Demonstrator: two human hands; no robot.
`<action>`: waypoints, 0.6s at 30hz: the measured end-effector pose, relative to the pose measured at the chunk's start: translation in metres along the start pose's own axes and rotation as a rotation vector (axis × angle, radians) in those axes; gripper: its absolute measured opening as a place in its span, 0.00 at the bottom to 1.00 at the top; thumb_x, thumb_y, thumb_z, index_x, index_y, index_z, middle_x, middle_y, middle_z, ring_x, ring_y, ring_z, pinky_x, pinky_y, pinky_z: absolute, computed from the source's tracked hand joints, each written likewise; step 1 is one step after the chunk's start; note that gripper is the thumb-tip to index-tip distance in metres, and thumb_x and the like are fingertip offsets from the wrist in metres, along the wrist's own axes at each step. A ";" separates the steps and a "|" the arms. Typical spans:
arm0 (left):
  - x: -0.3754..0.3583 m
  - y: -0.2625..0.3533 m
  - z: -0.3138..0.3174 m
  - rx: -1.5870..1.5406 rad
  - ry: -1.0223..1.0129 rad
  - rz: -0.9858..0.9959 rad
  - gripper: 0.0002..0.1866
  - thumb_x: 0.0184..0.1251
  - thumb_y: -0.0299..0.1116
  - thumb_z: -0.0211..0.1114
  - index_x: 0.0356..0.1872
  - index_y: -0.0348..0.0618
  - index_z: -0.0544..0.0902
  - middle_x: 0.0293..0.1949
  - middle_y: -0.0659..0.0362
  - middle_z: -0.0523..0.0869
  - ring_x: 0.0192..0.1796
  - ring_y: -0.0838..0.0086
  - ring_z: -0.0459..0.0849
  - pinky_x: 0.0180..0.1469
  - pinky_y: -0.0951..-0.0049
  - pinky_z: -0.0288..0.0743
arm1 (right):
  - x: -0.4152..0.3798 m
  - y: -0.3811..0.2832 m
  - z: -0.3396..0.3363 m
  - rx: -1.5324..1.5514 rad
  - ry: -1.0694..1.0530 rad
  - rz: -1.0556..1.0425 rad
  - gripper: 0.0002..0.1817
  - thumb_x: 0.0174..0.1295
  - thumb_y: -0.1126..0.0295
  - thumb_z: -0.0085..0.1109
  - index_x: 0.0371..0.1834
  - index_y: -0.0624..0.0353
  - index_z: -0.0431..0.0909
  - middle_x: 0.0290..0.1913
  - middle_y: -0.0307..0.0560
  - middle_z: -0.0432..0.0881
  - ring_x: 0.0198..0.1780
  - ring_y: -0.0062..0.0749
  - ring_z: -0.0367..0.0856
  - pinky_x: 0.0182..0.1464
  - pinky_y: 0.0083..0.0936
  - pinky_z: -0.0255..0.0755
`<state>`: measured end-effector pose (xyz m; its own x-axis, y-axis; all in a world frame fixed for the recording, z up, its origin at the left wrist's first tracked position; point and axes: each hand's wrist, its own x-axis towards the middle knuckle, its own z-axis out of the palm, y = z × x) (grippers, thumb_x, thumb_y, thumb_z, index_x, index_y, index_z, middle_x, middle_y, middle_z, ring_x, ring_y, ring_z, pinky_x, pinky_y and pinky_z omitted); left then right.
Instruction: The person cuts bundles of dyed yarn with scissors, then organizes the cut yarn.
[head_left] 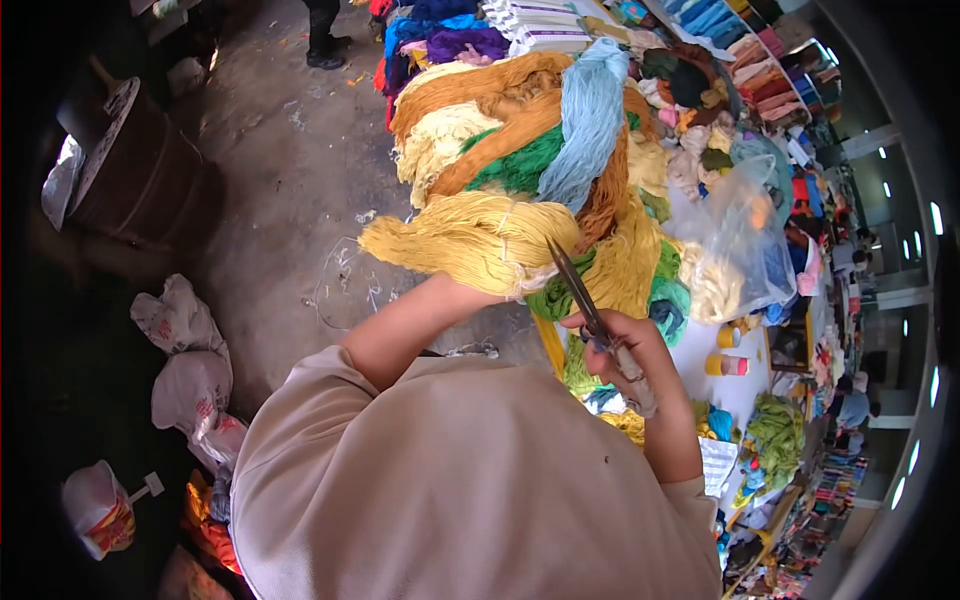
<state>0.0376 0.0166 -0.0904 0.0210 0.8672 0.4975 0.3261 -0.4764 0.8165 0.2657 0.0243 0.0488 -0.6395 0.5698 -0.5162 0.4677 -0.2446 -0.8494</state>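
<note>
A thick skein of yellow yarn [470, 235] lies across my left forearm, and my left hand is hidden beneath or behind it. White ties cross the skein near its right part. My right hand [630, 350] is closed round the wrapped handle of a dark pointed tool [580, 290], which looks like shears or a blade. Its tip points up and left, close to the right end of the yellow skein. Just beyond, a light blue skein [590, 120] rests over brown-orange skeins [480, 90] and green yarn [520, 163].
A clear plastic bag [745, 235] and yellow yarn cones [727, 365] are on the table at the right. A drum [145, 170] and white sacks [190, 370] stand at the left. A person's legs [322, 30] show at the top.
</note>
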 end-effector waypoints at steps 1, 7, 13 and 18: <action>-0.005 -0.003 -0.003 -0.298 -0.012 -0.096 0.16 0.73 0.41 0.59 0.55 0.44 0.79 0.54 0.55 0.81 0.58 0.65 0.79 0.59 0.64 0.73 | 0.000 -0.001 -0.001 -0.001 -0.001 0.001 0.18 0.70 0.70 0.47 0.56 0.57 0.84 0.24 0.39 0.81 0.21 0.15 0.73 0.25 0.14 0.61; 0.001 0.028 -0.034 0.678 0.083 0.257 0.20 0.64 0.46 0.63 0.54 0.49 0.78 0.44 0.57 0.80 0.49 0.61 0.80 0.48 0.61 0.72 | 0.002 -0.012 -0.001 -0.136 -0.045 -0.022 0.16 0.70 0.71 0.50 0.55 0.55 0.85 0.25 0.38 0.82 0.23 0.13 0.75 0.26 0.13 0.63; -0.012 0.010 -0.036 0.717 0.083 0.291 0.20 0.65 0.47 0.63 0.53 0.49 0.81 0.48 0.57 0.82 0.49 0.60 0.80 0.51 0.63 0.73 | 0.005 -0.019 0.005 -0.251 -0.044 0.011 0.15 0.69 0.72 0.53 0.55 0.55 0.84 0.25 0.38 0.83 0.24 0.12 0.76 0.26 0.12 0.64; -0.012 0.027 -0.032 0.487 0.015 0.223 0.25 0.62 0.54 0.68 0.53 0.50 0.82 0.46 0.56 0.84 0.48 0.59 0.82 0.51 0.61 0.75 | 0.009 -0.015 0.006 -0.232 -0.038 0.037 0.15 0.70 0.73 0.52 0.54 0.57 0.84 0.22 0.33 0.76 0.27 0.14 0.79 0.28 0.11 0.67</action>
<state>0.0160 -0.0118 -0.0649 0.1275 0.7489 0.6503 0.7158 -0.5234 0.4623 0.2493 0.0287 0.0566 -0.6399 0.5327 -0.5538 0.6161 -0.0749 -0.7841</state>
